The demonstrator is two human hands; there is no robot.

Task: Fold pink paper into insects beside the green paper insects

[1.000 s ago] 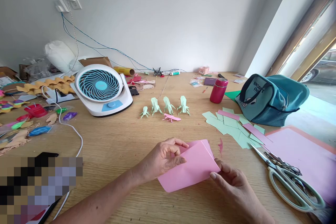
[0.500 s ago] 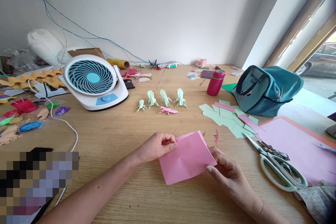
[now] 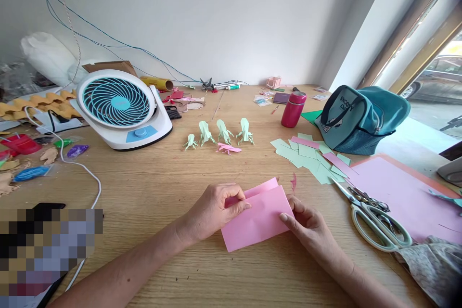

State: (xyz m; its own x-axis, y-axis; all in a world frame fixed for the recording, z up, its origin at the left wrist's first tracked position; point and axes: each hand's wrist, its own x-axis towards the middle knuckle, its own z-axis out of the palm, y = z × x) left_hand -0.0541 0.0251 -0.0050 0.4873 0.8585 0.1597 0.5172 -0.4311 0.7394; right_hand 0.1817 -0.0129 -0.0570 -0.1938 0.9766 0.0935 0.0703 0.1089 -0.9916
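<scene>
A pink sheet of paper (image 3: pixel 258 219), folded over on itself, lies on the wooden table (image 3: pixel 162 187) in front of me. My left hand (image 3: pixel 212 209) pinches its left edge, with the thumb on top of the upper flap. At the right edge my right hand (image 3: pixel 306 228) grips the paper with its fingers closed. Beyond the sheet stand several folded green paper figures (image 3: pixel 224 132) in a row, with one small pink figure (image 3: pixel 227 148) in front of them.
A white and blue desk fan (image 3: pixel 121 108) stands at left with a white cable (image 3: pixel 90 178). Scissors (image 3: pixel 375 216), green and pink paper strips (image 3: pixel 310 159) and large pink sheets (image 3: pixel 407 197) lie at right. A teal bag (image 3: pixel 361 118) and a red bottle (image 3: pixel 293 109) sit behind.
The upper flap of the pink sheet has come down flatter onto the lower part. Both hands stayed on its edges. The camera has tilted slightly.
</scene>
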